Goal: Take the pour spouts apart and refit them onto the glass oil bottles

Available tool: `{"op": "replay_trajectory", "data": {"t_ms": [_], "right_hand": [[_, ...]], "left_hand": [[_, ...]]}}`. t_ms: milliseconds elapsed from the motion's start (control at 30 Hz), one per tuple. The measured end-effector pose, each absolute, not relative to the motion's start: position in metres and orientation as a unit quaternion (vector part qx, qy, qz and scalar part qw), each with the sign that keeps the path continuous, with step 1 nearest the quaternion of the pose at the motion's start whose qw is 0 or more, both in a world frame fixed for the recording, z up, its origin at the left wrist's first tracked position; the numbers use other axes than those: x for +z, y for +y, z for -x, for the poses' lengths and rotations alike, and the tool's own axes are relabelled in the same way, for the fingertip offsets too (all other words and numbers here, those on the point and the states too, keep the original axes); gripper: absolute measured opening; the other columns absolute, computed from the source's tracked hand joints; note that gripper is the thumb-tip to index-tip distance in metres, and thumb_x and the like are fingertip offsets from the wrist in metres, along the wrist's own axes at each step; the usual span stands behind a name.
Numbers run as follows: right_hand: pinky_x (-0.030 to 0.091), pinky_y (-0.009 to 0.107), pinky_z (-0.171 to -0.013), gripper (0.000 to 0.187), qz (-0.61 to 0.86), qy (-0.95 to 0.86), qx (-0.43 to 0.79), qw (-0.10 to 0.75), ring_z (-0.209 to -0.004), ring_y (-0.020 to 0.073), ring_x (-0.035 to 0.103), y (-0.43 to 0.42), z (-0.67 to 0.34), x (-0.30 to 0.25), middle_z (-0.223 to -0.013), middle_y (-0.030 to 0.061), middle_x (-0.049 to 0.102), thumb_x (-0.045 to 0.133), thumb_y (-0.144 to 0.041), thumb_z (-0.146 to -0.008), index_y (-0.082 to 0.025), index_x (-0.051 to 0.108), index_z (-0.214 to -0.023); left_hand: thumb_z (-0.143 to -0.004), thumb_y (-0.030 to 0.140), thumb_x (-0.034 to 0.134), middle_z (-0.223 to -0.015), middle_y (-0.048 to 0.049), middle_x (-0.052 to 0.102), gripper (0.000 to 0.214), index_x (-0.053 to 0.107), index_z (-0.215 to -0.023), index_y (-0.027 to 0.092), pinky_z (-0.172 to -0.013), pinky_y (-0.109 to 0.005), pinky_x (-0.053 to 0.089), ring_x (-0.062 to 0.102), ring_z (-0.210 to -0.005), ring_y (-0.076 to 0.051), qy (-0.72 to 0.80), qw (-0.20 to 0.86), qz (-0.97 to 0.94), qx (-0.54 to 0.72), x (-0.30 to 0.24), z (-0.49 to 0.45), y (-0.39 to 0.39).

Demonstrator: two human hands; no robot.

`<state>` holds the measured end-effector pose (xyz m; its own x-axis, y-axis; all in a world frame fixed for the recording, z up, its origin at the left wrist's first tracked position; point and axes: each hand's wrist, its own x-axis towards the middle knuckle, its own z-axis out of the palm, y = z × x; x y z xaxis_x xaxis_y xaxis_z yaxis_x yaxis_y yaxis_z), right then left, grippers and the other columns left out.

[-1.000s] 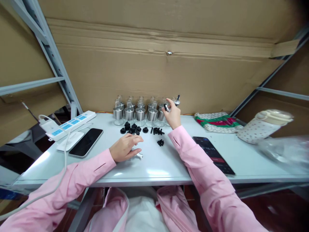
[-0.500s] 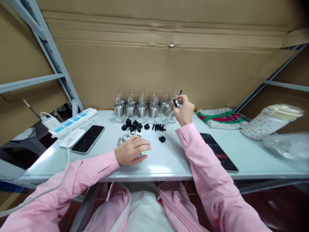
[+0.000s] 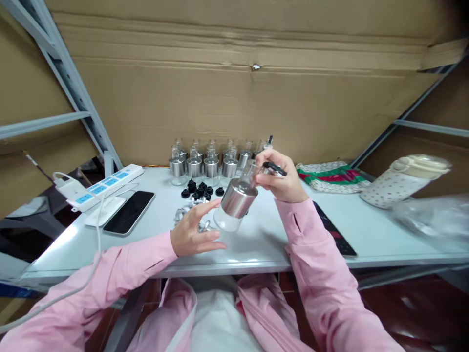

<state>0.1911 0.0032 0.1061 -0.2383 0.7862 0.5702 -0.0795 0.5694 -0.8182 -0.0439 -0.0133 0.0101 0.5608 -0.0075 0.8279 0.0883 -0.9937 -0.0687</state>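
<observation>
The right hand grips a tilted bottle by its neck, plus a black part, over the surface, before the standing bottles. The left hand spreads its fingers beside the bottle's base; contact is unclear.

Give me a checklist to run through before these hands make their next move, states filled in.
1. Right hand grips the glass bottle by its neck: ok.
2. Glass bottle upright: not ok, it tilts, base toward the left hand.
3. Left hand open: ok, fingers spread beside the base.
4. Left hand touching the bottle: cannot tell.
5. Black piece at the neck seated: cannot tell, partly covered.
6. Loose black parts in view: ok, clustered beyond the left hand.
</observation>
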Motion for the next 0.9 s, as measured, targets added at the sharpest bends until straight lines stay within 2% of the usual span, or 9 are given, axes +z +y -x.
{"op": "replay_trajectory", "data": {"t_ms": [100, 167, 233, 267, 367, 467, 567, 667, 900], "right_hand": [[0.025, 0.016, -0.032, 0.039, 0.201, -0.679, 0.471, 0.526, -0.034, 0.0036, 0.038, -0.005, -0.180, 0.104, -0.050, -0.0074, 0.052, 0.079, -0.034, -0.058, -0.019, 0.048, -0.076], [0.025, 0.015, -0.032, 0.040, 0.176, -0.666, 0.517, 0.508, -0.032, 0.0026, 0.035, -0.008, -0.172, 0.101, -0.048, -0.0088, 0.050, 0.079, -0.035, -0.059, -0.019, 0.047, -0.077], [0.024, 0.015, -0.032, 0.038, 0.159, -0.665, 0.542, 0.488, -0.033, 0.0018, 0.034, -0.011, -0.165, 0.098, -0.049, -0.0086, 0.050, 0.078, -0.035, -0.061, -0.018, 0.048, -0.078], [0.024, 0.014, -0.032, 0.037, 0.157, -0.672, 0.547, 0.473, -0.033, 0.0016, 0.035, -0.012, -0.163, 0.096, -0.050, -0.0079, 0.052, 0.077, -0.034, -0.062, -0.018, 0.048, -0.078], [0.026, 0.014, -0.032, 0.032, 0.171, -0.709, 0.544, 0.415, -0.037, 0.0015, 0.037, -0.014, -0.159, 0.093, -0.058, -0.0049, 0.057, 0.076, -0.030, -0.065, -0.017, 0.051, -0.079], [0.029, 0.013, -0.032, 0.030, 0.191, -0.726, 0.529, 0.395, -0.038, 0.0014, 0.038, -0.013, -0.159, 0.092, -0.061, -0.0045, 0.057, 0.076, -0.028, -0.065, -0.016, 0.052, -0.079], [0.031, 0.013, -0.032, 0.031, 0.201, -0.729, 0.514, 0.405, -0.039, 0.0017, 0.039, -0.011, -0.160, 0.092, -0.059, -0.0053, 0.055, 0.076, -0.029, -0.064, -0.016, 0.052, -0.079], [0.031, 0.012, -0.032, 0.030, 0.200, -0.736, 0.510, 0.398, -0.040, 0.0014, 0.040, -0.009, -0.161, 0.092, -0.061, -0.0052, 0.054, 0.076, -0.027, -0.064, -0.016, 0.052, -0.078], [0.033, 0.012, -0.032, 0.029, 0.207, -0.741, 0.509, 0.386, -0.041, 0.0013, 0.039, -0.006, -0.161, 0.090, -0.061, -0.0059, 0.053, 0.075, -0.026, -0.065, -0.016, 0.052, -0.078]], "left_hand": [[-0.075, 0.032, 0.070, -0.148, -0.0150, 0.018, 0.085, 0.015, -0.139, 0.039, -0.090, -0.045, 0.048, 0.039, -0.128, -0.028, -0.033, 0.050, 0.886, -0.459, 0.007, 0.044, -0.015], [-0.079, 0.033, 0.064, -0.141, -0.0144, 0.032, 0.071, 0.022, -0.136, 0.036, -0.086, -0.043, 0.050, 0.049, -0.119, -0.026, -0.052, 0.017, 0.901, -0.430, 0.003, 0.045, -0.016], [-0.083, 0.034, 0.056, -0.119, -0.0105, 0.054, 0.047, 0.038, -0.127, 0.029, -0.078, -0.036, 0.052, 0.060, -0.097, -0.022, -0.083, -0.062, 0.930, -0.352, -0.001, 0.046, -0.018], [-0.085, 0.035, 0.052, -0.105, -0.0079, 0.060, 0.037, 0.045, -0.120, 0.024, -0.074, -0.033, 0.053, 0.061, -0.087, -0.020, -0.097, -0.111, 0.943, -0.299, -0.003, 0.047, -0.019], [-0.087, 0.035, 0.048, -0.087, -0.0045, 0.062, 0.024, 0.055, -0.104, 0.019, -0.071, -0.026, 0.051, 0.060, -0.077, -0.015, -0.081, -0.175, 0.961, -0.196, -0.007, 0.046, -0.022], [-0.085, 0.030, 0.050, -0.093, -0.0047, 0.059, 0.022, 0.053, -0.106, 0.025, -0.072, -0.027, 0.050, 0.058, -0.079, -0.015, -0.032, -0.120, 0.972, -0.198, -0.012, 0.043, -0.021], [-0.083, 0.023, 0.051, -0.098, -0.0043, 0.056, 0.038, 0.040, -0.119, 0.033, -0.075, -0.030, 0.050, 0.057, -0.085, -0.015, 0.005, -0.066, 0.967, -0.244, -0.017, 0.042, -0.018], [-0.083, 0.021, 0.052, -0.098, -0.0032, 0.055, 0.049, 0.027, -0.124, 0.035, -0.071, -0.026, 0.049, 0.056, -0.082, -0.014, 0.018, -0.020, 0.960, -0.278, -0.018, 0.041, -0.017], [-0.082, 0.048, 0.052, -0.090, -0.0020, 0.056, 0.047, 0.029, -0.119, 0.033, -0.057, -0.025, 0.048, 0.059, -0.072, -0.015, -0.027, 0.070, 0.930, -0.359, -0.011, 0.037, -0.024]]}}
